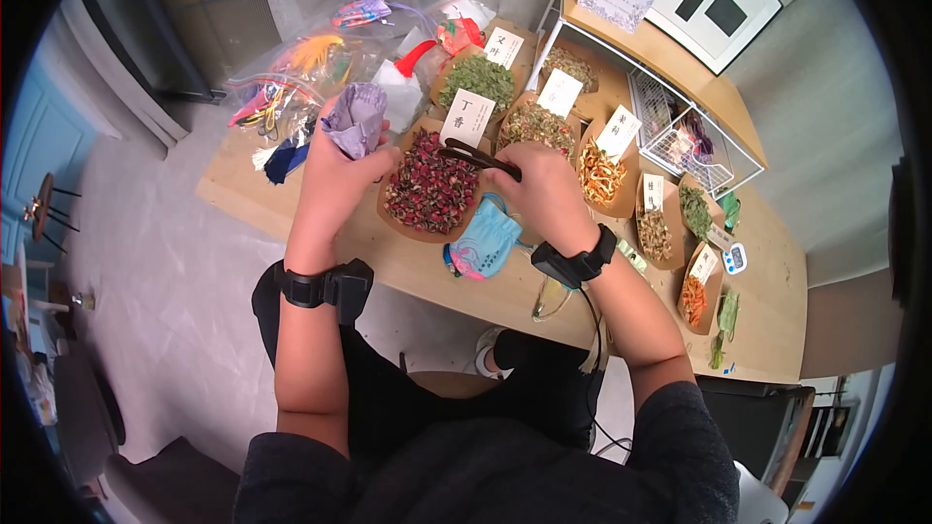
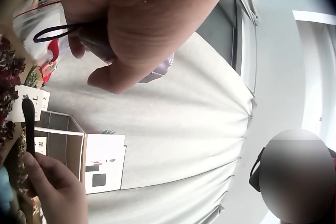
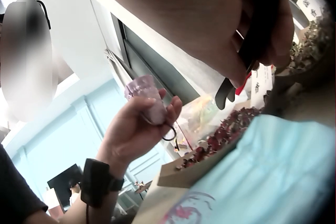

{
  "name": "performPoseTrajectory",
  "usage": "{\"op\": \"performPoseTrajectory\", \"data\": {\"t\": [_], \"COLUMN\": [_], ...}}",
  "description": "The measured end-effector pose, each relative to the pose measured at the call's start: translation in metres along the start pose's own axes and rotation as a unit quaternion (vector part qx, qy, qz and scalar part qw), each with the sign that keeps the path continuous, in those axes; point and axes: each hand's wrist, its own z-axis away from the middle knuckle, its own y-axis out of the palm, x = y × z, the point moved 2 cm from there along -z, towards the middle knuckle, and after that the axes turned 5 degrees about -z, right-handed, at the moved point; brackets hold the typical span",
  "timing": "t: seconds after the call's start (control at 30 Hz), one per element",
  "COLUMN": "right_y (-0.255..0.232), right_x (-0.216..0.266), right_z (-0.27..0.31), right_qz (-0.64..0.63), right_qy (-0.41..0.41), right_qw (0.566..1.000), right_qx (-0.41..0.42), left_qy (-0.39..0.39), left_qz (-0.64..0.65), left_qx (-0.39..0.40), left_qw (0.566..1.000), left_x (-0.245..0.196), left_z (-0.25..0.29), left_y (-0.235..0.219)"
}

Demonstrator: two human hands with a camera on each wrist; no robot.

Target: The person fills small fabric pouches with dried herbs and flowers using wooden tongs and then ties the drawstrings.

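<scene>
My left hand [image 1: 335,184] grips a lilac drawstring pouch [image 1: 355,121] and holds it upright, its mouth gathered wide at the top. A dark cord loop [image 3: 169,132] hangs from the pouch in the right wrist view. In my right hand [image 1: 551,192] is a pair of dark brown tongs [image 1: 474,154], their tips over dried rosebuds [image 1: 432,189] in a brown paper tray [image 1: 385,218]. A white card [image 1: 468,116] with Chinese characters stands at the back of this tray. Just in front lies a light blue pouch [image 1: 485,240] with a pink pattern.
More paper trays of dried herbs run rightward, including green leaves [image 1: 478,84] and orange peel-like strips [image 1: 600,175]. A plastic bag [image 1: 320,58] with tassels and cords lies back left. Behind the trays stands a white wire rack [image 1: 689,150]; a small timer [image 1: 736,258] sits at right.
</scene>
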Motion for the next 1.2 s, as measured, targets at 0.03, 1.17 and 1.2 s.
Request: {"op": "performPoseTrajectory", "data": {"t": [0.03,1.17,1.2], "right_y": [0.003,-0.002,0.000], "right_x": [-0.002,0.028,0.027], "right_z": [0.000,0.007,0.007], "right_qz": [-0.004,0.009,0.018], "right_qy": [0.001,-0.016,-0.021], "right_qw": [1.000,1.000,0.999], "right_qx": [-0.003,0.022,0.016], "left_qy": [-0.006,-0.020,-0.020], "left_qz": [0.008,0.043,0.046], "left_qx": [-0.003,-0.004,0.000], "left_qw": [1.000,0.999,0.999], "left_x": [0.000,0.002,0.002], "left_z": [0.000,-0.001,-0.001], "left_y": [-0.001,-0.009,-0.009]}}
